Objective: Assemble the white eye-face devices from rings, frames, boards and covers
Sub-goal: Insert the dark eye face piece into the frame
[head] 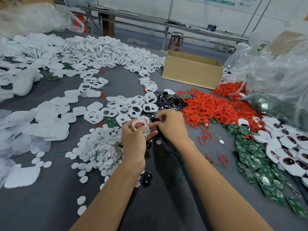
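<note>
Far left of left grip: stacks of white covers, rounded-square, loose on grey worktop.
Just left of and beneath that grip: heap of small white discs, some scattered toward near edge.
Left grip clamped on one white frame, fingers curled round its edge, held off the worktop. Red ring visible at upper opening of frame; seated or loose, not resolvable.
Beyond both grips: spread of white frames with two eye openings each, larger mound further back.
Right grip just beside left one, fingertips pinched together on small black piece, close against right edge of held frame. Contact between piece and frame not resolvable.
Near side of grips, between forearms: single black oval piece lying on worktop.
Beyond right grip: cluster of glossy black pieces.
Further back, well apart: open cardboard box.
Right of right grip: large tangle of red rings, a few strays nearer.
Further right: green boards, overlapping in a drift.
Far right: finished white devices with dark eyes, lying on top of boards.
Beyond those: clear plastic bags, contents partly obscured.
</note>
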